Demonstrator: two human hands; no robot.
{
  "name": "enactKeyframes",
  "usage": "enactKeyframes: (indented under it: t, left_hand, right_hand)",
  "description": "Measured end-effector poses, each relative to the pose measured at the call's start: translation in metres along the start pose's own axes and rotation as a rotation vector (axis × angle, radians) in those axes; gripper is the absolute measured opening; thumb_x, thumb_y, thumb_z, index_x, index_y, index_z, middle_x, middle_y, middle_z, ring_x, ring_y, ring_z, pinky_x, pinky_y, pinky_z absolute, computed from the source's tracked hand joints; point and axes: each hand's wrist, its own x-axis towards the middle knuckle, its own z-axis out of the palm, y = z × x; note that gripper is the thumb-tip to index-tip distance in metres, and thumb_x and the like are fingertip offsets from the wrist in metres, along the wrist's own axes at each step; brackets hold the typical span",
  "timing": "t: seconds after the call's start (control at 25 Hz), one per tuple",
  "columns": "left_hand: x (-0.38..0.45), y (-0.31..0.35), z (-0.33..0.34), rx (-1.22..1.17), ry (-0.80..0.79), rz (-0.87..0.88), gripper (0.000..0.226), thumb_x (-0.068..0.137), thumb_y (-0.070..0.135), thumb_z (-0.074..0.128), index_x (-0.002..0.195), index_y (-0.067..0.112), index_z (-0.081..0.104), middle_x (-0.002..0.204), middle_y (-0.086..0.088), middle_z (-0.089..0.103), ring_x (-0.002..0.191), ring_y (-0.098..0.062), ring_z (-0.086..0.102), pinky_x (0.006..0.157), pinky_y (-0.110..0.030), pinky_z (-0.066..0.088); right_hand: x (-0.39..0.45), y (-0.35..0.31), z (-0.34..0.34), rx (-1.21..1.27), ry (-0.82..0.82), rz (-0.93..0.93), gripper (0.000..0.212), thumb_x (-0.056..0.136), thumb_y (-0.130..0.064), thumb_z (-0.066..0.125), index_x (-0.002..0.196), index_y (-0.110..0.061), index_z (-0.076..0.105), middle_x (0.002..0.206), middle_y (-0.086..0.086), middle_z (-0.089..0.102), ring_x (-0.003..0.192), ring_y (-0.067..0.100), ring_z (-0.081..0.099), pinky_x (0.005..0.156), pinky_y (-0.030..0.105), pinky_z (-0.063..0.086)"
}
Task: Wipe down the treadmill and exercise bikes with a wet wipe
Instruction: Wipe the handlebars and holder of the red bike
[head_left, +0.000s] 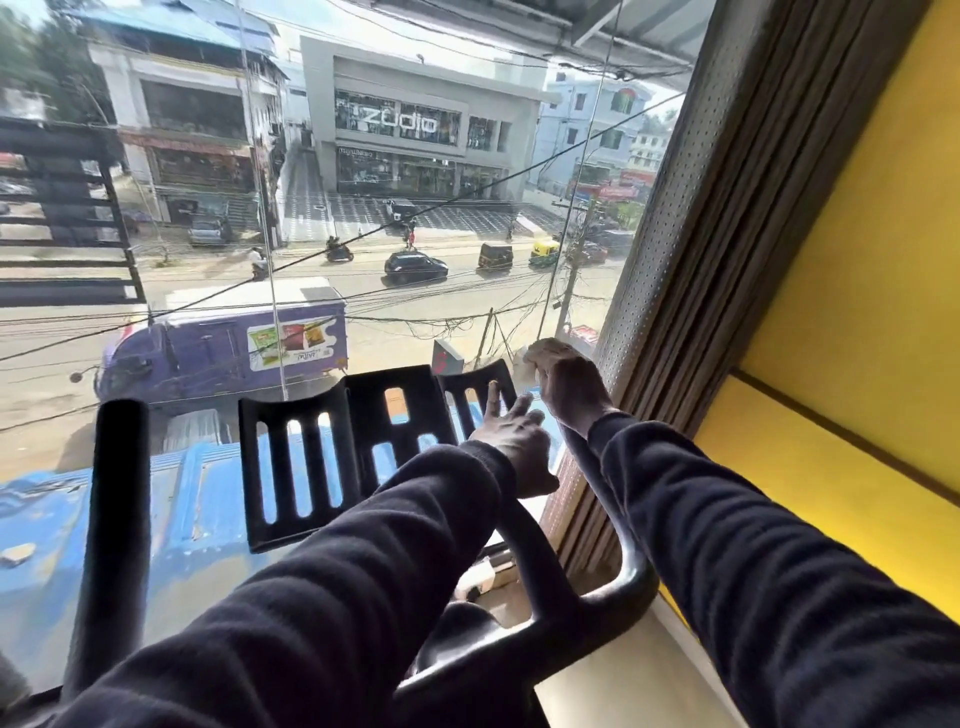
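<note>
a large window (363, 234) faces the street; a yellow wall (857, 260) is on my right. my black exercise bike handlebar (566, 597) and slotted console rack (296, 457) stand before the glass. my left hand (511, 436) rests flat, fingers straight, on the rack. my right hand (563, 379) grips the white wet wipe (522, 364) at the handlebar's far right tip.

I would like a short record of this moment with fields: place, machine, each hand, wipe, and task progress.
place: beside a large window above a street
machine: black exercise bike handlebar with slotted console
right hand: grips a white wet wipe on the far end of the right grip
left hand: fingers straight, touching the console's right edge
task progress: wiping under way; left grip untouched now
</note>
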Motion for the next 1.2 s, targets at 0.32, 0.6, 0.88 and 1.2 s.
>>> enactKeyframes:
  t: [0.32, 0.6, 0.88, 1.2]
  left_hand:
    - [0.01, -0.001, 0.005, 0.019, 0.021, 0.017, 0.08, 0.088, 0.046, 0.06, 0.152, 0.014, 0.024, 0.156, -0.009, 0.019, 0.149, -0.03, -0.002, 0.115, -0.065, -0.011]
    - [0.013, -0.001, 0.008, 0.032, 0.031, 0.007, 0.1, 0.086, 0.049, 0.062, 0.156, 0.025, -0.006, 0.162, -0.003, -0.02, 0.149, -0.031, -0.012, 0.114, -0.065, -0.012]
    - [0.015, 0.001, 0.007, 0.032, 0.031, -0.001, 0.1, 0.086, 0.047, 0.063, 0.157, 0.03, -0.005, 0.161, 0.002, -0.025, 0.149, -0.029, -0.013, 0.115, -0.063, -0.013]
    - [0.017, -0.001, 0.007, 0.043, 0.03, -0.011, 0.101, 0.087, 0.049, 0.064, 0.157, 0.031, -0.007, 0.161, 0.003, -0.027, 0.149, -0.031, -0.01, 0.116, -0.063, -0.012]
  right_hand:
    - [0.02, 0.005, 0.003, 0.846, 0.04, 0.682, 0.021, 0.091, -0.024, 0.059, 0.079, -0.012, 0.07, 0.08, 0.01, 0.072, 0.078, 0.027, 0.067, 0.072, 0.034, 0.048]
    - [-0.011, 0.014, 0.004, 0.705, 0.166, 0.629, 0.025, 0.1, -0.014, 0.049, 0.113, -0.003, 0.067, 0.112, 0.014, 0.069, 0.104, 0.025, 0.061, 0.077, 0.016, 0.038]
    - [-0.029, 0.022, 0.0, 0.857, 0.149, 0.671, 0.023, 0.098, -0.014, 0.051, 0.111, -0.007, 0.069, 0.109, 0.009, 0.07, 0.101, 0.021, 0.064, 0.091, 0.026, 0.048]
    - [-0.038, 0.024, -0.008, 0.867, 0.16, 0.656, 0.03, 0.096, 0.002, 0.046, 0.113, -0.012, 0.067, 0.101, -0.003, 0.065, 0.091, 0.01, 0.06, 0.075, 0.009, 0.047]
